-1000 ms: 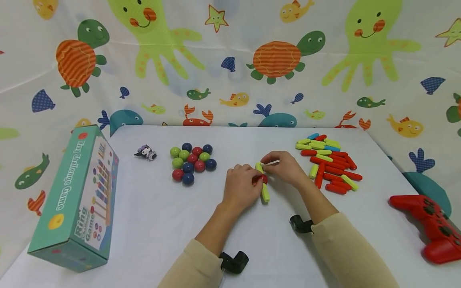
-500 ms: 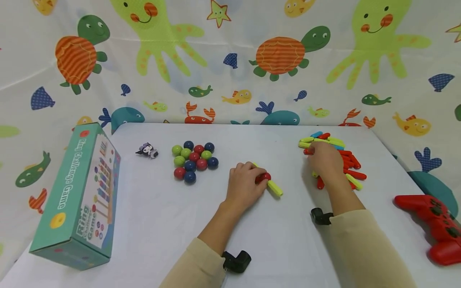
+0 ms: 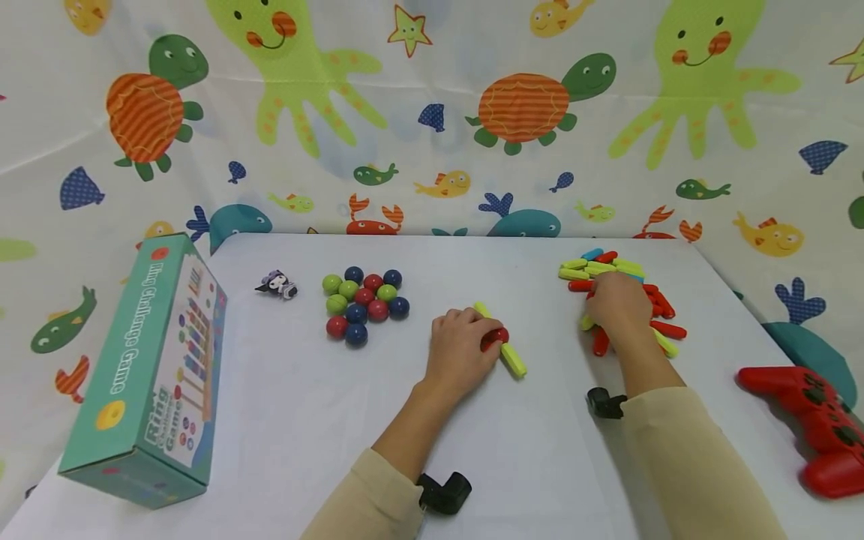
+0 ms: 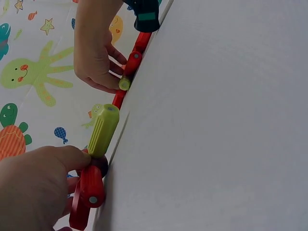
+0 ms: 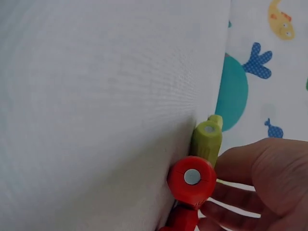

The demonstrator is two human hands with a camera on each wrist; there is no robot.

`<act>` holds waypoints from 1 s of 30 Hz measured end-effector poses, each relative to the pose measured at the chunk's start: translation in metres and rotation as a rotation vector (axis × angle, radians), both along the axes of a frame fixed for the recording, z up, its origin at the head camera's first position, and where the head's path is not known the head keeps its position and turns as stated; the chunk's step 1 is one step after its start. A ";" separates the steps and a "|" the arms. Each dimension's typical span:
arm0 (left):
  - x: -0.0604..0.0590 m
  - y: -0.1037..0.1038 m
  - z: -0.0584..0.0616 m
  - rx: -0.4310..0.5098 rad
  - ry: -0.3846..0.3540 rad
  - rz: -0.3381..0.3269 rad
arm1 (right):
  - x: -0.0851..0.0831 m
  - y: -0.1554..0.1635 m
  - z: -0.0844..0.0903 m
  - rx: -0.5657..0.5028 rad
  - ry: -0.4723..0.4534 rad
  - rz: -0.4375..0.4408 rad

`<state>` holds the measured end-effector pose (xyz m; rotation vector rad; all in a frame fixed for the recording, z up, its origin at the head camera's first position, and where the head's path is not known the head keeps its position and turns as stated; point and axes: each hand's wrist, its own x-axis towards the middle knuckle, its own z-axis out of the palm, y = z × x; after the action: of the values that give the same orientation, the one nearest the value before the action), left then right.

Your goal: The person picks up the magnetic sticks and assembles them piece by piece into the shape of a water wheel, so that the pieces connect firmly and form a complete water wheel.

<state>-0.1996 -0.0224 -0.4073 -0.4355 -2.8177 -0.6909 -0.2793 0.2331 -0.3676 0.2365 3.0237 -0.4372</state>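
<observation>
My left hand rests on the white table and grips a small piece: a red ball with yellow-green sticks jutting out. The left wrist view shows one green stick and a red stick under the left hand's fingers. My right hand lies on the pile of red, green and blue sticks at the right. Its fingers curl against a red stick, beside a green stick.
A cluster of red, green and blue balls lies left of centre, with a small toy figure beyond it. A teal game box stands at the left edge. A red game controller lies at the right edge.
My right hand let go of the ball-and-stick piece and moved right onto the stick pile. The piece turned, its green stick now pointing lower right. The left hand stayed.
</observation>
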 end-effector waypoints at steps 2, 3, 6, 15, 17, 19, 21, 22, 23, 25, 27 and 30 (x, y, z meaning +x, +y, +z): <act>0.001 0.000 0.000 0.001 -0.001 0.001 | -0.001 0.000 0.000 0.001 -0.008 -0.002; 0.001 0.000 0.001 0.001 -0.003 0.004 | -0.001 0.001 0.000 0.006 -0.012 0.004; 0.001 0.000 0.001 0.004 -0.004 0.007 | -0.002 0.002 0.001 0.018 -0.024 0.024; 0.001 0.002 0.002 -0.006 -0.008 -0.003 | 0.000 -0.008 0.007 -0.035 0.051 0.152; 0.000 0.001 0.002 -0.007 -0.006 0.001 | -0.002 -0.013 0.008 -0.070 0.076 0.217; 0.000 0.001 0.003 -0.010 -0.004 0.007 | -0.004 -0.017 0.009 -0.095 0.084 0.264; -0.001 0.001 0.003 -0.009 -0.006 0.009 | -0.005 -0.017 0.008 -0.112 0.074 0.278; -0.001 0.001 0.003 -0.010 -0.008 0.008 | -0.006 -0.017 0.007 -0.113 0.071 0.271; -0.001 0.001 0.003 -0.014 -0.011 0.008 | -0.005 -0.016 0.006 -0.109 0.070 0.258; -0.001 0.001 0.003 -0.016 -0.017 0.006 | -0.005 -0.012 0.003 -0.084 0.074 0.233; -0.001 0.001 0.002 -0.016 -0.021 0.004 | -0.004 -0.009 0.000 -0.063 0.082 0.204; 0.000 0.001 0.002 -0.016 -0.023 0.005 | -0.003 -0.006 -0.002 -0.067 0.093 0.172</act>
<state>-0.1999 -0.0215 -0.4049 -0.4252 -2.8470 -0.6772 -0.2827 0.2267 -0.3691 -0.0490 3.0780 -0.5475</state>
